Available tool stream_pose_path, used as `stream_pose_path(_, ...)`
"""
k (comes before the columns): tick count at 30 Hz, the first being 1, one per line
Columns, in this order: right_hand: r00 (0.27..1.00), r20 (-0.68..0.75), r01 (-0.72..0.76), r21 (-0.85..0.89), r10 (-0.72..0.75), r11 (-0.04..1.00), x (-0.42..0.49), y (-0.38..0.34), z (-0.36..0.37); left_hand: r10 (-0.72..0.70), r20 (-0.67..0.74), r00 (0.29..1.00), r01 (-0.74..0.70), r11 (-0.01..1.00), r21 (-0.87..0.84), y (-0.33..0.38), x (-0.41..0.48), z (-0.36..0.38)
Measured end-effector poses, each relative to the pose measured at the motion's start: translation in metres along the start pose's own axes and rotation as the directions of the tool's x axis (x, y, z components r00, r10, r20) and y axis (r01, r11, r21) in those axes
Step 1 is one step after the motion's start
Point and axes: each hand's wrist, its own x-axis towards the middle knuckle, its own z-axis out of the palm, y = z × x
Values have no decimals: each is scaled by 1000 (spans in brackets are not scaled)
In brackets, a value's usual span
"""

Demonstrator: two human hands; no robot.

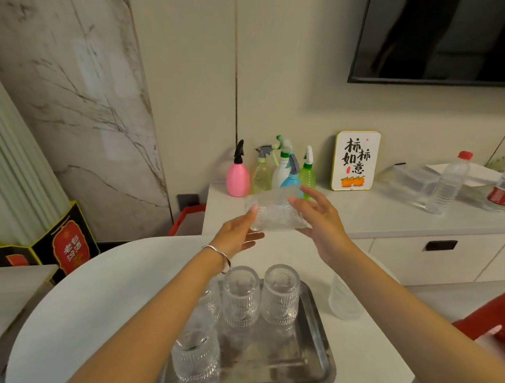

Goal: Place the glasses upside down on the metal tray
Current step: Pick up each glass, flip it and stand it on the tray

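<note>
A ribbed clear glass lies on its side in the air above the far edge of the round white table, held between my left hand and my right hand. Fingers of both hands touch its ends. Below, a metal tray sits near the table's front edge. On it stand upside-down ribbed glasses: one at the front left, one at the back middle, one at the back right, and another partly hidden behind my left forearm.
A frosted plastic cup stands right of the tray. Beyond the table, a white cabinet carries spray bottles, a small sign and water bottles. A red object sits at the right edge.
</note>
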Motion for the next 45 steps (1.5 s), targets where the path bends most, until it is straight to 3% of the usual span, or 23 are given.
stream_pose_path(2, 995, 95, -43, 85, 35, 995, -16, -6, 6, 35, -4, 999, -35, 988, -152, 12, -13, -8)
stream_pose_path(4, 969, 241, -64, 38, 53, 997, -30, -8, 7, 99, -28, 995, -103, 974, -200, 21, -29, -18)
stream_pose_path(7, 865, 489, -63, -111, 110, 992, -46, -8, 6, 211, -19, 977, -212, 966, -146, 29, -55, -30)
stream_pose_path(10, 795, 589, 3, -245, 146, 970, -59, -8, 9, 291, 40, 956, -291, 957, 5, 33, -77, -32)
stream_pose_path(15, 816, 565, 104, -348, 120, 932, -84, -4, 19, 341, 171, 925, -367, 916, 160, 30, -103, -29)
stream_pose_path(20, 887, 456, 89, -326, 74, 941, -99, 20, 19, 331, 163, 930, -364, 894, 263, 16, -116, -32)
stream_pose_path(24, 942, 329, 82, -405, 62, 911, -112, 51, 13, 230, 94, 969, -248, 874, 418, -19, -121, -53)
stream_pose_path(27, 954, 297, 102, -426, 32, 899, -125, 76, 6, 169, 86, 982, -185, 743, 643, -53, -125, -68)
stream_pose_path(31, 949, 314, 111, -444, 38, 889, -135, 104, 7, 129, 144, 981, -192, 570, 799, -82, -128, -73)
stream_pose_path(35, 949, 313, 119, -472, 40, 874, -134, 119, 11, 136, 163, 977, -209, 495, 843, -92, -125, -74)
stream_pose_path(45, 950, 309, 129, -496, 35, 859, -129, 139, 14, 153, 158, 976, -213, 480, 851, -97, -122, -75)
